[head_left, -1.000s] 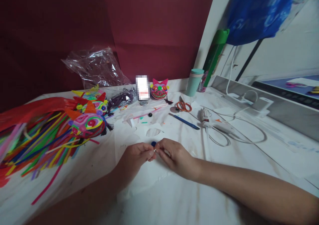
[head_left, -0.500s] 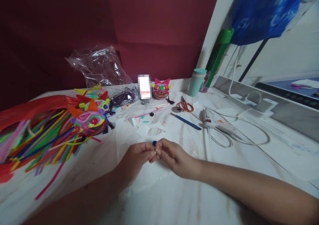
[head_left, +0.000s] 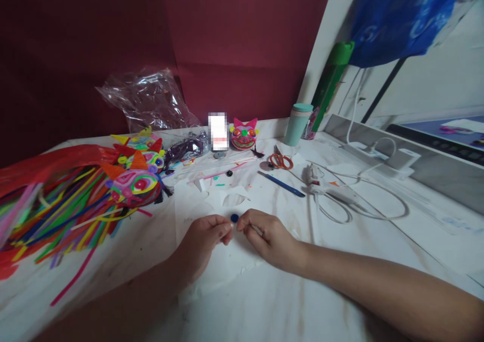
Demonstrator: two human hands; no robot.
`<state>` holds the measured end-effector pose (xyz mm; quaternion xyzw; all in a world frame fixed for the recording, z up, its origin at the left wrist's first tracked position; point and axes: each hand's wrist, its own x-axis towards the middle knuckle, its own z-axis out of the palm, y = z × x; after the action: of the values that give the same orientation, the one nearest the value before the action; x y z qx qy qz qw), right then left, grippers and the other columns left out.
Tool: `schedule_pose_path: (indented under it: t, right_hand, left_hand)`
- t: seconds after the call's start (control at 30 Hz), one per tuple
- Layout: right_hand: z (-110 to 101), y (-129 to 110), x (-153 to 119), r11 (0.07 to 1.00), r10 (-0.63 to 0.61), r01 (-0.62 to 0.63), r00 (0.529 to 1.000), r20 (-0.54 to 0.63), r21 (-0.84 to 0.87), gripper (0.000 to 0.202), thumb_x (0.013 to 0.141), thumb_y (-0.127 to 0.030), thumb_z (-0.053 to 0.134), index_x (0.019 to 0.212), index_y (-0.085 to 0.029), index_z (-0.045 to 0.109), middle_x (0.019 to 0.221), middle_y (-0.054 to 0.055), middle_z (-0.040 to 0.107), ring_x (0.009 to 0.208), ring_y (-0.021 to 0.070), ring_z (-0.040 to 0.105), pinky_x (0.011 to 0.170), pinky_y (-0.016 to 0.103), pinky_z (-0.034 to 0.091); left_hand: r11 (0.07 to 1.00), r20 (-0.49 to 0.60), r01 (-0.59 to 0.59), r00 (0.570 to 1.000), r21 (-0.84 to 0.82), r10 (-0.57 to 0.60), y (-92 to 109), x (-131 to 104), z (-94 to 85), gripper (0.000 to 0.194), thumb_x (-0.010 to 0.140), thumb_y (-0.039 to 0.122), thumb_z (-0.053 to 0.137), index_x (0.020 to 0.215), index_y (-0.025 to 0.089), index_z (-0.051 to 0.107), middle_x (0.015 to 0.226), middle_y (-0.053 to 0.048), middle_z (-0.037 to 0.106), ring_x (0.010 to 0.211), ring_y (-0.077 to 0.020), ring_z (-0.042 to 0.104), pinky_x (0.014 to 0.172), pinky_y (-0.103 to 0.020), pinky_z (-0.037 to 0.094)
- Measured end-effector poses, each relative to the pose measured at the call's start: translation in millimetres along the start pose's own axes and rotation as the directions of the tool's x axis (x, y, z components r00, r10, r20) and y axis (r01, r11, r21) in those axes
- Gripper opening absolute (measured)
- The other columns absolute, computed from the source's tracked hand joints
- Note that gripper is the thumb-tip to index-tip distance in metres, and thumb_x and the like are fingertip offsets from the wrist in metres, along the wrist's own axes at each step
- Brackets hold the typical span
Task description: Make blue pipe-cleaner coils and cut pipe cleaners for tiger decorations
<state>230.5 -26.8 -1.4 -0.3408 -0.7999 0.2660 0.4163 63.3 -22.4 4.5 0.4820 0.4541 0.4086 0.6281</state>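
My left hand is closed in a pinch, thumb against forefinger, over the white paper. A tiny pale bit seems to show at its fingertips, too small to name. Just across a narrow gap, my right hand has its fingers curled and pressed together; whatever they may hold is hidden. A small dark blue disc shows between and just beyond the two sets of fingertips. Farther back on the paper is a cut-out hole.
Colourful lion-head figures with bright strips cover the left side. A blue-handled craft knife, orange scissors and a glue gun with cables lie to the right. Behind stand a pink lion head and a green cup.
My fingertips were together half a second ago and are now slightly apart. The blue disc, partly covered before, shows more fully.
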Motion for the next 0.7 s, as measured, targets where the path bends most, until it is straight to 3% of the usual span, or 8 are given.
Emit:
schedule_pose_path:
  t: [0.4, 0.57, 0.7]
  right_hand:
    - [3.0, 2.2, -0.3, 1.000, 0.003, -0.003, 1.000, -0.009, 0.015, 0.010, 0.082, -0.012, 0.048, 0.083, -0.018, 0.057, 0.075, 0.004, 0.061, 0.070, 0.0136, 0.056, 0.065, 0.024, 0.046]
    - [-3.1, 5.9, 0.8, 0.998, 0.044, -0.044, 0.999, 0.012, -0.055, 0.013, 0.085, -0.016, 0.045, 0.087, -0.018, 0.058, 0.075, 0.003, 0.062, 0.069, 0.0131, 0.058, 0.062, 0.023, 0.045]
    - [-11.6, 9.5, 2.3, 0.975, 0.145, -0.125, 0.984, 0.101, -0.186, 0.018, 0.086, -0.017, 0.042, 0.096, -0.016, 0.058, 0.066, 0.001, 0.061, 0.056, 0.0116, 0.054, 0.055, 0.022, 0.041]
  left_hand:
    - [1.000, 0.059, -0.003, 0.998, -0.019, 0.004, -3.2, 0.2, 0.5, 0.015, 0.066, 0.024, 0.059, 0.057, 0.013, 0.061, 0.053, 0.001, 0.055, 0.054, -0.0108, 0.045, 0.058, -0.026, 0.034]
    - [0.995, -0.086, -0.056, 0.994, 0.080, 0.063, -3.5, 6.6, -10.6, 0.012, 0.066, 0.025, 0.060, 0.068, 0.014, 0.064, 0.056, 0.001, 0.058, 0.052, -0.0100, 0.045, 0.054, -0.024, 0.033]
    - [0.982, -0.181, -0.129, 0.971, 0.141, 0.154, -0.6, 9.8, -21.7, 0.016, 0.070, 0.031, 0.061, 0.073, 0.015, 0.063, 0.061, 0.001, 0.059, 0.057, -0.0107, 0.048, 0.056, -0.024, 0.035]
